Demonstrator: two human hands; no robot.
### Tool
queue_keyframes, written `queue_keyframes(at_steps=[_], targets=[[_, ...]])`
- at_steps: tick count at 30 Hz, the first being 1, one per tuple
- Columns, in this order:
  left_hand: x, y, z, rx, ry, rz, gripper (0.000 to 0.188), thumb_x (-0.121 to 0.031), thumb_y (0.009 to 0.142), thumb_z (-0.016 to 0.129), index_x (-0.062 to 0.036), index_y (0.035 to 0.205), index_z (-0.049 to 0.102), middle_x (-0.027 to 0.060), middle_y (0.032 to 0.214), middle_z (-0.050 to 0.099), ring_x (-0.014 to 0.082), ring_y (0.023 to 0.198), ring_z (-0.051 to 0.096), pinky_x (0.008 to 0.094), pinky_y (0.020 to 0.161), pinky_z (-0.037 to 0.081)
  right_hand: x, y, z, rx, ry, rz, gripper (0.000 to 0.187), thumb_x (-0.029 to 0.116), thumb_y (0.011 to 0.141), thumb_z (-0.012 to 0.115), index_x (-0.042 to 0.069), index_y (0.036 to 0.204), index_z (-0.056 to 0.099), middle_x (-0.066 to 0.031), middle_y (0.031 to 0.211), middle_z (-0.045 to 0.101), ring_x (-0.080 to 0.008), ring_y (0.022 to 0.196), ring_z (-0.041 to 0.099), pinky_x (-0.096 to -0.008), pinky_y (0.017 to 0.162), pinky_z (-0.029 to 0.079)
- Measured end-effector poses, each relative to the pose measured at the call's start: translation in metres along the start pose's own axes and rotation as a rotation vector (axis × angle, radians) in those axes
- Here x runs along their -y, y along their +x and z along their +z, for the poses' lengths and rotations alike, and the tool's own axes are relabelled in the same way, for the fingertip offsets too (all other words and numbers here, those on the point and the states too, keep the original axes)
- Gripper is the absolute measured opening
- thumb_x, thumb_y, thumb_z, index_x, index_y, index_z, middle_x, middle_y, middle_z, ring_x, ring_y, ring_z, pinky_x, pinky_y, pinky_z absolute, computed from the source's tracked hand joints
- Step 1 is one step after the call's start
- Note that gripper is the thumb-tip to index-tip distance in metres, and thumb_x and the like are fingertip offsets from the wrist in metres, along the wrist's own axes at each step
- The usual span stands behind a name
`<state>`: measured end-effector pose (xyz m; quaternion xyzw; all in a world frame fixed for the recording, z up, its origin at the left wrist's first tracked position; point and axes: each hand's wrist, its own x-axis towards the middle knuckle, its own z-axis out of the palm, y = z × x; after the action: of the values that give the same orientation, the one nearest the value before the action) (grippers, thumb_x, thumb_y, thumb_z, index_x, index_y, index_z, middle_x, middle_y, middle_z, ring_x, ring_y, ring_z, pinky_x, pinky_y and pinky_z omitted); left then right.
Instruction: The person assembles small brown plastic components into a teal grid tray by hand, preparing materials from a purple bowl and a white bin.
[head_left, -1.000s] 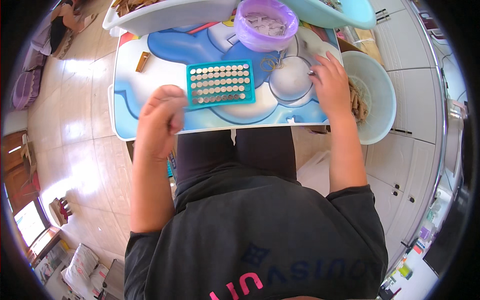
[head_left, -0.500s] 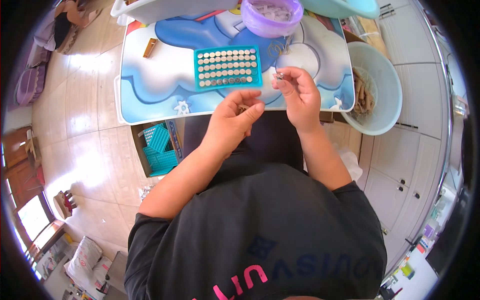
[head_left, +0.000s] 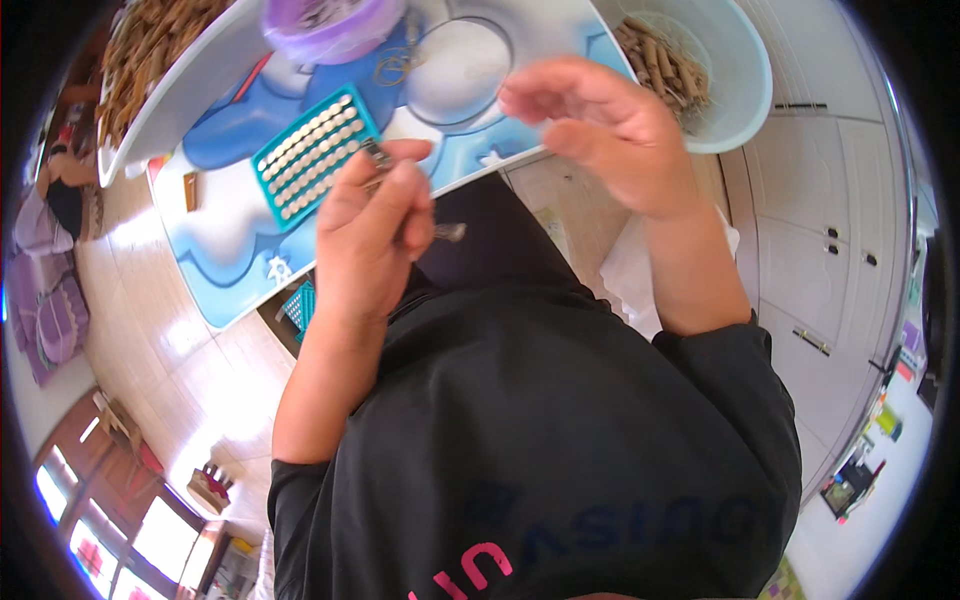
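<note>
Silvery piece [head_left: 376,154] gripped in the left hand [head_left: 364,222]; the right hand [head_left: 622,140], pinching earlier, now hangs open at right.

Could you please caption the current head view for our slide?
Left hand holding a small metallic piece near a loaded teal tray, right hand open.

Head cam, left fisheye of a pair, looking steeply down from above the black shirt [head_left: 560,420]. Close-range: shirt fills the area below both hands. Left hand [head_left: 370,205] and right hand [head_left: 600,125] sit in upper half. Table [head_left: 460,70] slants beyond the hands; tiled floor [head_left: 165,330] left of left hand, cabinets [head_left: 795,240] right of right hand, edges bowed.
</note>
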<state>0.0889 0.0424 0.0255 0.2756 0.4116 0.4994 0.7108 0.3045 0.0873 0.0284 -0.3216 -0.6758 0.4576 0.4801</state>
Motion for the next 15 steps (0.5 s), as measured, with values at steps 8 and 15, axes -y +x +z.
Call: queue_keyframes(at_steps=[8, 15], targets=[[0.014, 0.015, 0.004, -0.049, 0.09, -0.15, 0.02, -0.013, 0.093, 0.049, 0.0014, 0.106, 0.054, 0.0002, 0.059, 0.044, 0.0064, 0.045, 0.035, 0.0198, 0.042, 0.028, -0.096, -0.143, -0.096, 0.226, 0.333, 1.15, 0.019, 0.021, 0.089, 0.056, 0.003, 0.09, 0.062, -0.0045, 0.082, 0.064, -0.0107, 0.072, 0.059, -0.0243, 0.064, 0.048], [0.018, 0.042, 0.014, -0.142, 0.343, -0.237, 0.019, -0.014, 0.094, 0.048, -0.001, 0.106, 0.055, 0.0008, 0.061, 0.047, 0.0047, 0.043, 0.037, 0.0172, 0.039, 0.028, -0.34, -0.292, -0.059, -0.04, -0.312, 1.255, 0.024, 0.027, 0.083, 0.062, 0.009, 0.098, 0.065, -0.0061, 0.087, 0.065, -0.0213, 0.084, 0.061, -0.0346, 0.075, 0.05]])
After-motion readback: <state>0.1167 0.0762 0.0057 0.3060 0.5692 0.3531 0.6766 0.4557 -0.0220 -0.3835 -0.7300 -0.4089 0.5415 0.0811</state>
